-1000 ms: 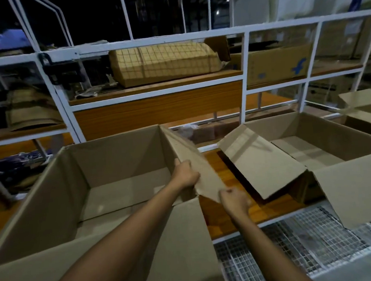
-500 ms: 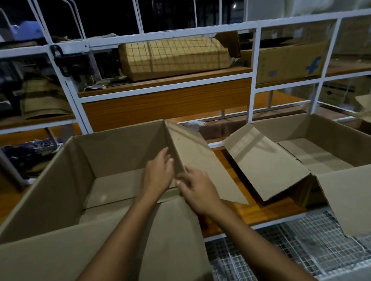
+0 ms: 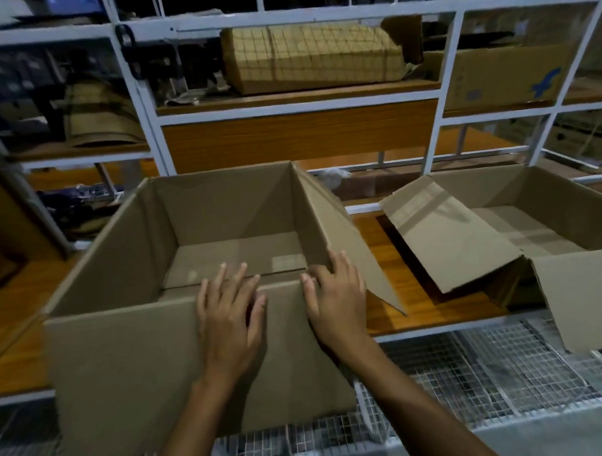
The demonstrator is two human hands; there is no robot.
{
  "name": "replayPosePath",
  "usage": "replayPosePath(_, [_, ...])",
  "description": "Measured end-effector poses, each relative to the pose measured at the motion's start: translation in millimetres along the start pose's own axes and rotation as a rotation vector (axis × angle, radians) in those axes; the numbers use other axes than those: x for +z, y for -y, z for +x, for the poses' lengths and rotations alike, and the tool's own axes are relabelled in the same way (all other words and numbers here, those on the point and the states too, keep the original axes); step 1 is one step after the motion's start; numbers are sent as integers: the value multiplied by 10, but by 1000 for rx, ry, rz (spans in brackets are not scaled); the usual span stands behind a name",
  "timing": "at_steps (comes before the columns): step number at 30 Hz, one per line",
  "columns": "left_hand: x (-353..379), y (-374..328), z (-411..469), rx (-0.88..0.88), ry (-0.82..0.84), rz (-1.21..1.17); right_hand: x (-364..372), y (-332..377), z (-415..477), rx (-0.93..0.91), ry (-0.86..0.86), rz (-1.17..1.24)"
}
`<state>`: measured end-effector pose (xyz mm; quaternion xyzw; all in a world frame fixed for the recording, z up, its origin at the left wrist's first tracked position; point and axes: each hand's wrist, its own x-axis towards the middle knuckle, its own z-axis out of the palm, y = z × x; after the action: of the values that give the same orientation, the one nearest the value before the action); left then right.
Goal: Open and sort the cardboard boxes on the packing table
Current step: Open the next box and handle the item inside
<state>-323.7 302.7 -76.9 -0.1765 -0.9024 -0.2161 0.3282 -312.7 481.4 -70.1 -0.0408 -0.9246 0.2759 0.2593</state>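
Observation:
A large open cardboard box [image 3: 124,365] sits in front of me on the wooden table [image 3: 416,312], empty inside, its near flap hanging down over the table edge. My left hand [image 3: 229,318] lies flat on that near flap with fingers spread. My right hand [image 3: 336,296] rests at the box's near right corner, fingers curled over the edge beside the folded-out right flap [image 3: 350,238]. A second open cardboard box [image 3: 554,206] stands to the right, its left flap folded outward.
White metal shelving [image 3: 298,112] rises behind the table, holding a net-wrapped bundle [image 3: 312,56] and a printed carton [image 3: 506,74]. A wire mesh rack [image 3: 480,368] runs below the table's front edge. Dark clutter fills the left shelves.
Both hands moved from the right flap down to the near flap and front corner. The near flap now hangs lower, and the view has shifted nearer the box.

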Motion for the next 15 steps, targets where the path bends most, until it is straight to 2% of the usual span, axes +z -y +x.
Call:
replayPosePath(3, [-312,168,-183,-42,6,-172,-1,301,-230,12,-28,-32])
replayPosePath(7, [-993,681,-722,-156,1,-244,188,984,-880,-139,-98,171])
replayPosePath(12, [-2012,1573,-1546,-249,-57,-222,789,1962,-1697,-219,102,450])
replayPosePath(15, [-2590,2007,-1979,-327,-99,-156,1104,2547,-2110,-223,196,512])
